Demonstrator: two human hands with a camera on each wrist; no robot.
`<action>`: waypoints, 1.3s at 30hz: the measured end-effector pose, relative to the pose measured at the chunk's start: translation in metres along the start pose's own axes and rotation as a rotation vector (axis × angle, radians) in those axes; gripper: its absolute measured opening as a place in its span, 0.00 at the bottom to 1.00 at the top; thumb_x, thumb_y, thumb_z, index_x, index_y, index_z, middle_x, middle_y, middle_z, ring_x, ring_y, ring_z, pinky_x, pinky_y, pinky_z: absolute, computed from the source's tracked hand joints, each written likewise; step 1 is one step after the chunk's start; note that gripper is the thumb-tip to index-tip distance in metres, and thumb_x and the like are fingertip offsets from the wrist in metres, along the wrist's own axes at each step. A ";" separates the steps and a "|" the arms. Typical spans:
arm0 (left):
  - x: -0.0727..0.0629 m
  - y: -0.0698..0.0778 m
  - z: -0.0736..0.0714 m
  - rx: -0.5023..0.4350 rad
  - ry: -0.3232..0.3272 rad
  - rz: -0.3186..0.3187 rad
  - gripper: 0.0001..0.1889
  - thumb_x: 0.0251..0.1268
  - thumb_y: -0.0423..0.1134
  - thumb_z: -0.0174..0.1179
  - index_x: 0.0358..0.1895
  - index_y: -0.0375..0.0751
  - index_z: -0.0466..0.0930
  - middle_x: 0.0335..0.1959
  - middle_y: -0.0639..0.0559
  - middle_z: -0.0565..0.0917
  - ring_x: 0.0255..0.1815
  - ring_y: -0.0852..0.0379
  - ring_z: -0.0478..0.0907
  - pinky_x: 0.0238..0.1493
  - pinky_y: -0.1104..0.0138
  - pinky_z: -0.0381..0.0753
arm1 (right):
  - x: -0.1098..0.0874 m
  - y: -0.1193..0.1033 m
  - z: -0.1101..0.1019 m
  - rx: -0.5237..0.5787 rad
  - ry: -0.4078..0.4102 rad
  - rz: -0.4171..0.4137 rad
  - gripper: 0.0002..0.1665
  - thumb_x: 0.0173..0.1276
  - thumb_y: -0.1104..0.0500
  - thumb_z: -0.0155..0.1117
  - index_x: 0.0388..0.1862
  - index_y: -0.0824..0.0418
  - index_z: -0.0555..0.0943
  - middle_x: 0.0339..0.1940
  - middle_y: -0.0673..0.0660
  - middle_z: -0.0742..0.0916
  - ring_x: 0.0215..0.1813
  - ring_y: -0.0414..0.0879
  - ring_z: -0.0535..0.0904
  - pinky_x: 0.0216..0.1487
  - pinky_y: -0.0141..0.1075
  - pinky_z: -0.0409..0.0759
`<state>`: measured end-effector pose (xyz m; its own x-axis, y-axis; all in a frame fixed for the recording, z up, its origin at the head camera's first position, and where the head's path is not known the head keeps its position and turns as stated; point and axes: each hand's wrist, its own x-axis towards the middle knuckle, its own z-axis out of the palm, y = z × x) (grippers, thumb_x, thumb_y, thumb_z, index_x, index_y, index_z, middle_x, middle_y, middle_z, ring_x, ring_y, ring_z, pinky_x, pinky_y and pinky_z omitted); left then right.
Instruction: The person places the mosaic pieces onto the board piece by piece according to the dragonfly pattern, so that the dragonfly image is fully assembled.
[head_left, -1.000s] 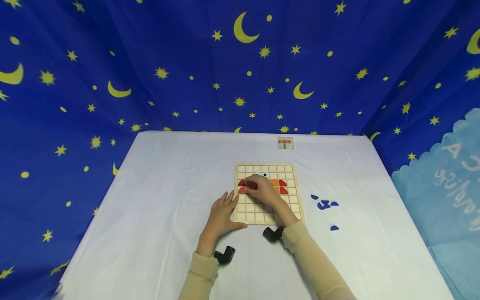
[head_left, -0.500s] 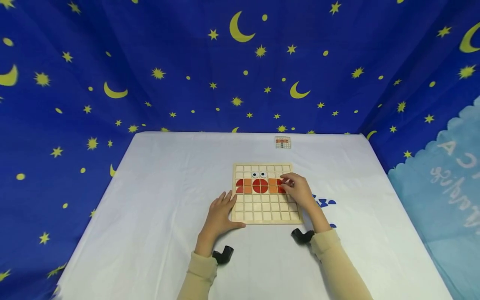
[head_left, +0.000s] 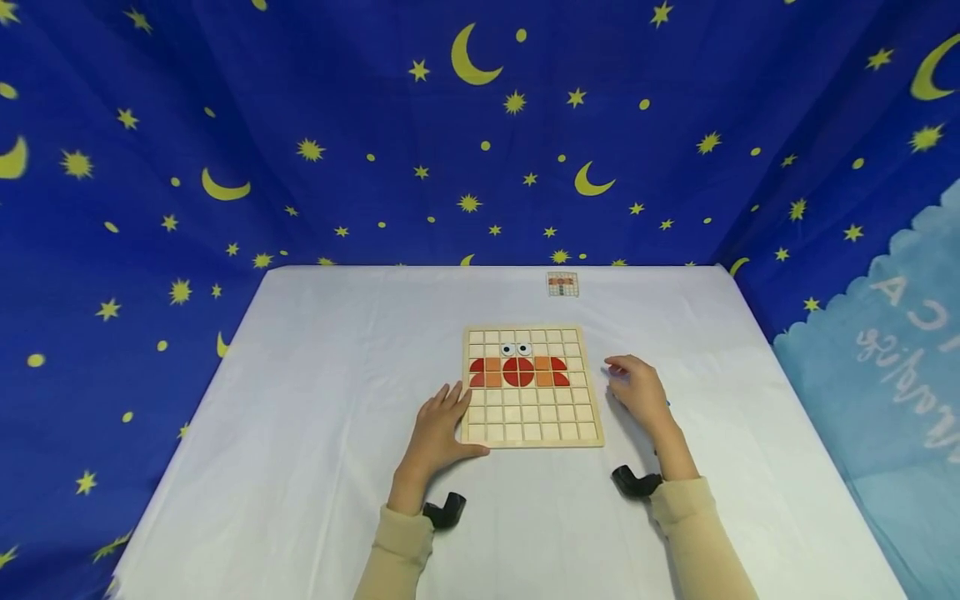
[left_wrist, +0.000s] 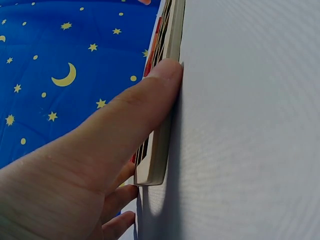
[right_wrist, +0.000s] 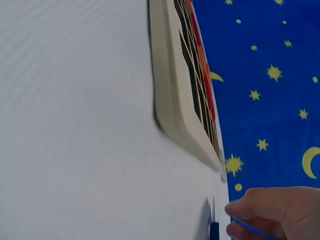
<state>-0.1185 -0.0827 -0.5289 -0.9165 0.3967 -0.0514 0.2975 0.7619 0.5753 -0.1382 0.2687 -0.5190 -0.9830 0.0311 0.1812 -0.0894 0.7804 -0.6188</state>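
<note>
A square wooden grid board (head_left: 531, 429) lies on the table. Red quarter-round tiles (head_left: 517, 372), orange square tiles (head_left: 492, 372) and two eye tiles (head_left: 515, 349) sit in its cells. At its near left corner, my left hand (head_left: 437, 429) steadies it with fingers spread along the left side. The left thumb (left_wrist: 145, 92) presses against the near edge in the left wrist view. My right hand (head_left: 641, 396) is off the board's right side, thumb and forefinger apart. Most of the blue pieces are hidden beneath it; one blue piece (right_wrist: 214, 231) shows in the right wrist view.
Behind the board, a small picture card (head_left: 562, 284) lies near the table's far edge. A white cloth (head_left: 360, 375) covers the table. Blue star-and-moon curtains (head_left: 375, 125) surround it. A black camera mount is on each wrist.
My right hand has moved from the board's left tiles across to its right tiles, then off the board to the blue pieces. My left hand has stayed at the corner.
</note>
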 end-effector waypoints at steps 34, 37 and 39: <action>0.000 0.003 -0.003 -0.013 -0.001 -0.011 0.53 0.40 0.56 0.74 0.71 0.38 0.60 0.75 0.41 0.58 0.77 0.40 0.50 0.73 0.45 0.52 | -0.022 0.024 -0.014 0.072 -0.100 0.004 0.25 0.53 0.71 0.71 0.52 0.71 0.79 0.38 0.64 0.85 0.37 0.50 0.82 0.40 0.36 0.82; -0.001 0.004 -0.003 -0.010 0.001 -0.004 0.53 0.39 0.56 0.75 0.71 0.37 0.61 0.75 0.39 0.58 0.77 0.39 0.51 0.73 0.44 0.53 | -0.021 0.020 -0.014 0.084 -0.095 -0.013 0.25 0.53 0.69 0.72 0.52 0.71 0.79 0.38 0.64 0.85 0.37 0.49 0.82 0.40 0.34 0.82; -0.001 0.004 -0.002 -0.007 0.004 -0.003 0.53 0.39 0.56 0.75 0.71 0.37 0.61 0.75 0.39 0.59 0.76 0.38 0.51 0.73 0.44 0.53 | -0.019 0.016 -0.012 0.095 -0.099 -0.030 0.26 0.53 0.68 0.72 0.53 0.71 0.79 0.39 0.64 0.85 0.37 0.50 0.82 0.39 0.34 0.82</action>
<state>-0.1174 -0.0814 -0.5247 -0.9183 0.3928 -0.0498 0.2934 0.7593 0.5808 -0.1187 0.2886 -0.5231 -0.9902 -0.0572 0.1273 -0.1295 0.7175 -0.6844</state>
